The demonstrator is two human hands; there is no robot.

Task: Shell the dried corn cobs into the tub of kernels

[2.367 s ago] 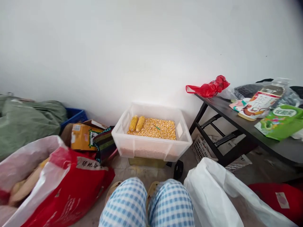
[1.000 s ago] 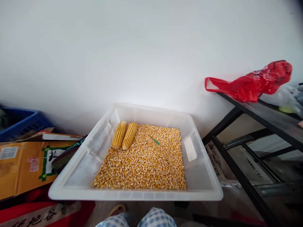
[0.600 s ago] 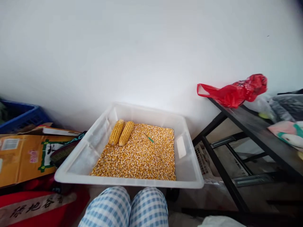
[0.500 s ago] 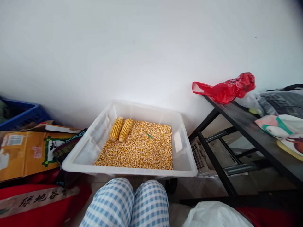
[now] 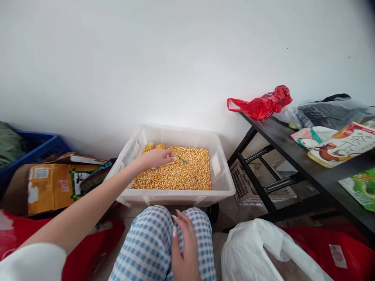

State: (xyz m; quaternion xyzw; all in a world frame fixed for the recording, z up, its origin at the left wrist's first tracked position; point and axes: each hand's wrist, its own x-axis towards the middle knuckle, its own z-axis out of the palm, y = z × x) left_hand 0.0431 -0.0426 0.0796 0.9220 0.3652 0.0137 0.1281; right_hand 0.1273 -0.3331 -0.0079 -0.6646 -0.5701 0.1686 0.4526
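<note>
My left hand (image 5: 157, 158) reaches over a translucent plastic bin (image 5: 187, 192), its fingers stretched out and holding nothing that I can see. Two yellow corn cobs (image 5: 160, 146) lie just behind it at the bin's left, mostly covered by the hand. Loose corn kernels (image 5: 178, 175) cover the bottom of the bin. A thin green strip (image 5: 183, 160) rests on the kernels, right of my fingertips. Above my checked trouser legs (image 5: 149, 242), my right hand (image 5: 186, 244) is raised with thumb and fingers apart, nothing in it.
To the right stands a black rack (image 5: 281, 144) with a red plastic bag (image 5: 265, 104) and packages on top. A white plastic bag (image 5: 246, 249) is by my right knee. Leftward are a cardboard box (image 5: 49, 191) and a blue crate (image 5: 43, 144). A wall rises behind the bin.
Both my hands have come into view, the left over the bin by the cobs, the right above my knees. The view has shifted slightly, showing more of the rack's top.
</note>
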